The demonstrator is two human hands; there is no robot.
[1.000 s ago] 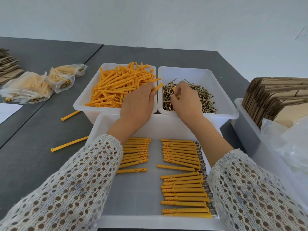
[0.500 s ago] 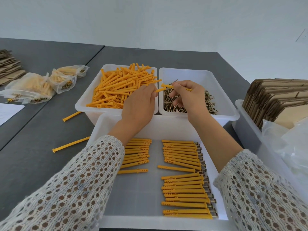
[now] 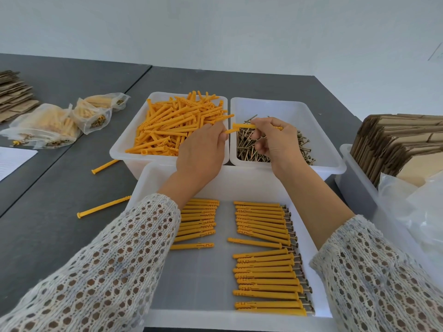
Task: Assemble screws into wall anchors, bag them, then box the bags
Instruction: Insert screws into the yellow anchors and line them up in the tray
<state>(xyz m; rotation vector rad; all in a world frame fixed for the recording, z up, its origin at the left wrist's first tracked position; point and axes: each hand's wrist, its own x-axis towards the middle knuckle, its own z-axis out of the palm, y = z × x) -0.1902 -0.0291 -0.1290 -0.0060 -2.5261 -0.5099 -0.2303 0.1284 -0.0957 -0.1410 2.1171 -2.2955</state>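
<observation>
The right hand [image 3: 275, 142] has its fingers curled around one orange anchor [image 3: 247, 126], held roughly level above the screw bin [image 3: 285, 109]. The left hand [image 3: 202, 152] pinches a second anchor [image 3: 230, 131] at its fingertips, above the dividing edge between the two far bins; only the tip of that anchor shows. Whether either anchor carries a screw cannot be told.

The anchor bin [image 3: 134, 144], left of the screw bin, holds a loose heap of orange anchors. The near tray [image 3: 239, 185] lies just in front of both bins and holds two columns of assembled anchors [image 3: 266, 271], with screw heads showing on the right column.

All bins stand on a dark grey table [image 3: 60, 188]. Two loose anchors [image 3: 103, 207] lie on it left of the tray. Filled bags [image 3: 45, 127] rest far left, past a seam between table sections. A bin of flat cardboard boxes [image 3: 395, 144] stands at the right edge. A plain pale wall [image 3: 215, 32] runs behind the far table edge.
</observation>
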